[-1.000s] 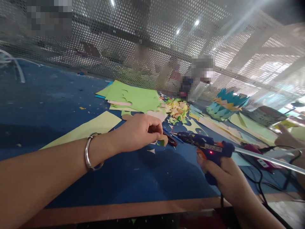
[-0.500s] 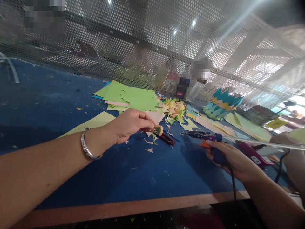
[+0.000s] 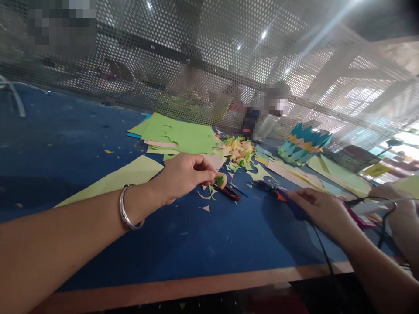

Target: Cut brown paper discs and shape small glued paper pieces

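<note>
My left hand (image 3: 188, 176), with a silver bangle on its wrist, pinches a small curled paper piece (image 3: 221, 180) in peach and green between thumb and fingertips. Just beyond it on the blue table lies a tool with a dark red looped handle (image 3: 231, 193), partly covered, its kind unclear. Over on the right, my right hand (image 3: 316, 207) is closed around the handle of a dark blue hot glue gun (image 3: 296, 208) with an orange trigger. The gun is tipped onto its side, low over the table, its nozzle end pointing left. A black cord trails from its handle.
Green paper sheets (image 3: 183, 133) and a heap of small paper cutouts (image 3: 240, 150) lie beyond my hands. A teal and yellow paper crown-like ring (image 3: 304, 146) stands farther right. Another person's hand (image 3: 401, 211) is at the right edge. A perforated metal screen (image 3: 147, 65) rises behind.
The glue gun has turned from level onto its side and come down, and my right hand has shifted on its handle. My left hand has moved slightly right with the paper piece.
</note>
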Available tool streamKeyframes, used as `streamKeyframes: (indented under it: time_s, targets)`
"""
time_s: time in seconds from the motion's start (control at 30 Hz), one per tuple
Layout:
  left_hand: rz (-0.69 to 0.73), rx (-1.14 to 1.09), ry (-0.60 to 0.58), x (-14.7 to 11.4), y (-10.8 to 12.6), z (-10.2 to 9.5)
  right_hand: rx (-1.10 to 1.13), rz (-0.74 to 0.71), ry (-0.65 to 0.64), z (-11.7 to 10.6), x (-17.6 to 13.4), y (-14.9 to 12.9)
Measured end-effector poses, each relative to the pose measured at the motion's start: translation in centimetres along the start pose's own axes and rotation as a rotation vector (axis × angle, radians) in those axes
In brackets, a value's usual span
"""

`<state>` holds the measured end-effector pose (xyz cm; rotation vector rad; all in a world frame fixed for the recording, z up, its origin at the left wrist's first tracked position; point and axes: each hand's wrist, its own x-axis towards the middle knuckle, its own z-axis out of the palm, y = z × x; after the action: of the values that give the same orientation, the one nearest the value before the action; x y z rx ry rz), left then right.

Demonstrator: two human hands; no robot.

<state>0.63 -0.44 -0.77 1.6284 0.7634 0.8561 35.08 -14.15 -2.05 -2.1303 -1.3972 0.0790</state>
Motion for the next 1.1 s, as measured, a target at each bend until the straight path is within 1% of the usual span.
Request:
streamKeyframes:
  time_s: [0.03, 0.07, 0.1, 0.13, 0.2, 0.23, 0.3, 0.4, 0.5, 0.6, 0.7, 0.8, 0.9, 0.97, 1.1]
  targets:
    - [0.007, 0.007, -0.010, -0.1, 0.1, 0.2, -0.101, -0.036, 0.042, 0.0, -0.2, -0.7]
    - [0.009, 0.011, -0.017, -0.2, 0.2, 0.3, -0.116, -0.082, 0.061, 0.1, -0.6, -1.7]
    - [0.008, 0.016, -0.021, -0.3, 0.2, 0.5, -0.084, -0.126, 0.039, 0.3, -1.1, -3.0]
    - [0.004, 0.019, -0.025, -0.3, 0.3, 0.6, -0.025, -0.173, -0.018, 0.6, -1.6, -4.4]
    - [-0.002, 0.008, -0.023, -0.3, 0.3, 0.8, 0.072, -0.255, -0.178, 1.4, -2.5, -7.5]
    - [-0.001, 0.002, -0.022, -0.3, 0.2, 0.8, 0.104, -0.299, -0.232, 1.9, -2.9, -8.9]
    - [0.006, -0.010, -0.018, -0.3, 0.0, 0.9, 0.132, -0.358, -0.297, 3.0, -3.1, -11.4]
    - [-0.001, -0.026, -0.019, -0.4, -0.1, 0.8, 0.174, -0.393, -0.361, 4.4, -2.4, -13.4]
    - [-0.009, -0.018, -0.034, -0.6, 0.1, 0.7, 0.221, -0.421, -0.397, 5.6, -1.6, -14.1]
    - [0.028, 0.064, -0.056, -0.6, 0.0, 0.6, 0.240, -0.447, -0.400, 6.3, -1.1, -14.1]
    - [0.055, 0.147, -0.093, -0.5, -0.4, 0.5, 0.295, -0.421, -0.428, 6.9, -0.9, -13.8]
    - [0.041, 0.226, -0.142, -0.5, -0.6, 0.5, 0.350, -0.396, -0.480, 7.3, -0.7, -13.5]
    - [0.027, 0.324, -0.190, -0.5, -0.2, 0.3, 0.349, -0.388, -0.502, 7.5, -0.5, -13.4]
    - [0.052, 0.382, -0.167, -0.4, 0.2, 0.0, 0.349, -0.383, -0.522, 7.4, -0.4, -13.3]
    - [0.150, 0.498, -0.008, -0.1, 0.3, -0.9, 0.366, -0.369, -0.583, 7.2, -0.3, -13.2]
